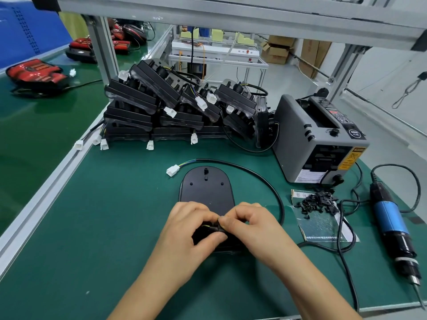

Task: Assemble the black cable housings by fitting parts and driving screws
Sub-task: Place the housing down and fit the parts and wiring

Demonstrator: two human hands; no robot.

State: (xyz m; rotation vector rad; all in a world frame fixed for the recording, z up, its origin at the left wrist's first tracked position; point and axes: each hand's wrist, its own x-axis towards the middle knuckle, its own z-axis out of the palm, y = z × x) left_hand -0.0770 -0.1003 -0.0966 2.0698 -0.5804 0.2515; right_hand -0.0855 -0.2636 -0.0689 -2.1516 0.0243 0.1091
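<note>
Black housing (205, 192) flat on mat, centre front. Left hand (191, 227) and right hand (249, 225) both pinch the cable (268, 183) end at its near edge: fitting stage. Electric screwdriver (390, 225) lies untouched at right, so screws judged not yet driven. Stacked housings (161, 107) behind

Head-worn, angled down — close above bench (97, 227)

Grey tape dispenser (321, 139) stands at the right rear of the green worktop (92, 215), display lit red. A printed leaflet (323, 225) lies flat in front of it. Red-and-black units (37, 73) lie on the conveyor (34, 125) to the left. Cardboard boxes (277, 51) sit on the floor beyond the aluminium frame (104, 49).
</note>
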